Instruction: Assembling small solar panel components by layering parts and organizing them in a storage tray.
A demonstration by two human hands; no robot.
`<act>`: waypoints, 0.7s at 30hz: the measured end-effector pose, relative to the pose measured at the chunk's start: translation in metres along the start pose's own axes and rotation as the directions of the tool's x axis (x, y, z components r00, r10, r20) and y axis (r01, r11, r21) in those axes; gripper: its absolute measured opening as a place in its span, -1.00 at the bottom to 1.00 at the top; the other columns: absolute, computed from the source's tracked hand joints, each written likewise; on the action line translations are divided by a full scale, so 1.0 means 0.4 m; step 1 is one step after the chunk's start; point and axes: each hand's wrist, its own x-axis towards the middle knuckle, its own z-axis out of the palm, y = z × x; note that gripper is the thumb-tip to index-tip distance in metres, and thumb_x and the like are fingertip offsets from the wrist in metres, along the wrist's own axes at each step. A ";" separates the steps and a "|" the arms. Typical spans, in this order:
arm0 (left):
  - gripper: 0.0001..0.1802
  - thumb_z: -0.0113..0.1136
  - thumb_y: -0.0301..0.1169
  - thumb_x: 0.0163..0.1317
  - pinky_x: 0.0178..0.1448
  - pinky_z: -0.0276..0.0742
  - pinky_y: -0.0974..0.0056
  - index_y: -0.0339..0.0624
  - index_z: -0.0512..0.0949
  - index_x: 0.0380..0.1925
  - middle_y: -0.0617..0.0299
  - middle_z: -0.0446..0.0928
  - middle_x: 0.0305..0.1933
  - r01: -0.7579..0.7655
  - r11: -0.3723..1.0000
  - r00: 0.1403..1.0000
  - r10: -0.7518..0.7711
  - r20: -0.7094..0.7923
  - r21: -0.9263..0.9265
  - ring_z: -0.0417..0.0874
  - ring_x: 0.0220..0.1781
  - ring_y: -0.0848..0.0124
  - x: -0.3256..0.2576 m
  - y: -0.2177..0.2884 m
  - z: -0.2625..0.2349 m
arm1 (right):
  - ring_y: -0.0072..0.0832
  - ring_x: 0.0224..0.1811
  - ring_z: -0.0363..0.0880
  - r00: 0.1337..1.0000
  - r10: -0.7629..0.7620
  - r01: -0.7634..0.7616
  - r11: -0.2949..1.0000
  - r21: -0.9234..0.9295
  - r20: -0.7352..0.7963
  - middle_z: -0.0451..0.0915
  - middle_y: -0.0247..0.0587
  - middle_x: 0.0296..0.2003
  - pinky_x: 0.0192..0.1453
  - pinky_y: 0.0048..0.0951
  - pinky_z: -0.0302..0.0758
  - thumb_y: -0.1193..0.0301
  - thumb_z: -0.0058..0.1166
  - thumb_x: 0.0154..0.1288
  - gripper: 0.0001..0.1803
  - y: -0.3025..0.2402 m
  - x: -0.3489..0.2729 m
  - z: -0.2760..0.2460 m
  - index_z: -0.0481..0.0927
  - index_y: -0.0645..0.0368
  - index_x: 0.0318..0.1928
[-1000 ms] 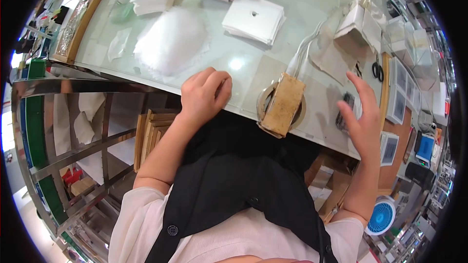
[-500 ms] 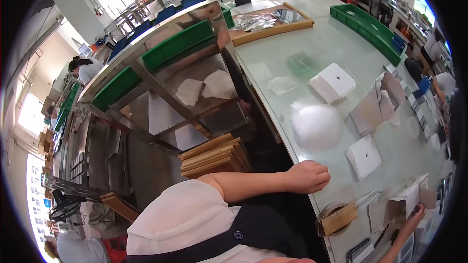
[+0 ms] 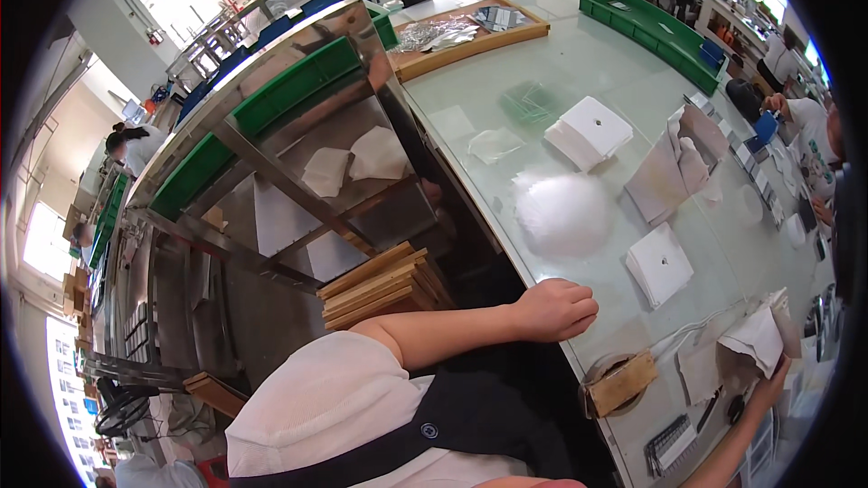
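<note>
My left hand [image 3: 556,310] rests at the table's near edge with its fingers curled into a fist, and nothing shows in it. At the lower right, my right hand [image 3: 770,386] grips a torn brown paper wrapper [image 3: 702,372] with a stack of white sheets [image 3: 754,342] in it; the fingertips are partly hidden behind the paper. Beyond lie a square white stack [image 3: 660,266] with a small dark mark on top, a similar white stack [image 3: 589,132], and a heap of thin clear-white sheets [image 3: 562,211].
Another opened paper wrapper [image 3: 674,163] lies beyond the stacks. Near the table edge are a wooden block [image 3: 622,383] on a round holder and a calculator-like keypad [image 3: 670,445]. A green crate [image 3: 651,32] and wooden-framed tray [image 3: 470,41] sit farther off; a metal rack [image 3: 298,154] stands left.
The whole view has shifted slightly. My right hand has moved farther round the wrapper, and the white sheets in it now tilt differently and show more. My left hand stays in its fist.
</note>
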 end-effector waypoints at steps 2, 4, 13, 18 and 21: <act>-0.84 0.17 -0.39 0.17 -0.32 0.49 0.15 -0.16 0.41 -0.50 0.16 0.39 -0.48 0.010 1.000 1.000 -0.010 0.008 0.010 0.51 -0.46 0.18 -0.008 -0.001 0.000 | -0.40 0.04 0.55 0.991 0.085 -0.095 0.990 0.103 0.100 0.57 -0.16 0.00 0.11 -0.45 0.44 0.43 -0.17 0.47 -0.65 -0.033 0.013 -0.003 0.36 0.20 0.21; -0.89 0.20 -0.39 0.15 -0.38 0.47 0.18 -0.12 0.47 -0.44 0.21 0.38 -0.49 -0.007 0.999 1.000 0.008 -0.026 0.034 0.51 -0.49 0.24 -0.013 -0.007 0.003 | -0.41 0.04 0.52 0.950 0.284 -0.302 0.940 0.161 0.127 0.56 -0.12 0.02 0.12 -0.46 0.41 0.35 -0.05 0.48 -0.68 -0.069 0.020 -0.007 0.38 0.25 0.13; -0.91 0.25 -0.39 0.08 -0.39 0.49 0.12 -0.07 0.53 -0.45 0.19 0.44 -0.48 0.042 0.999 0.998 -0.043 0.048 0.014 0.55 -0.45 0.16 0.003 -0.017 0.012 | -0.45 -0.09 0.58 0.992 0.115 -0.120 0.986 -0.116 -0.044 0.62 -0.24 -0.13 0.01 -0.47 0.45 0.23 -0.06 0.50 -0.66 -0.189 -0.042 -0.194 0.50 0.20 0.09; -0.90 0.24 -0.41 0.08 -0.39 0.48 0.16 -0.11 0.50 -0.47 0.20 0.43 -0.49 0.044 0.999 0.999 -0.043 0.019 -0.026 0.54 -0.47 0.20 0.010 -0.015 0.011 | -0.73 -0.39 0.37 0.970 0.242 -0.234 0.954 0.186 -0.021 0.48 -0.44 -0.38 -0.29 -0.65 0.30 0.28 0.00 0.47 -0.76 -0.508 -0.190 -0.234 0.54 0.16 -0.01; -0.91 0.26 -0.44 0.07 -0.39 0.48 0.19 -0.11 0.52 -0.45 0.22 0.44 -0.50 -0.003 0.999 0.999 0.005 0.053 -0.047 0.53 -0.50 0.22 0.013 -0.006 0.000 | -0.79 -0.49 0.23 0.876 0.431 -0.481 0.743 0.465 0.217 0.32 -0.55 -0.49 -0.44 -0.71 0.13 0.34 0.01 0.47 -0.81 -0.776 -0.323 -0.202 0.54 0.15 -0.03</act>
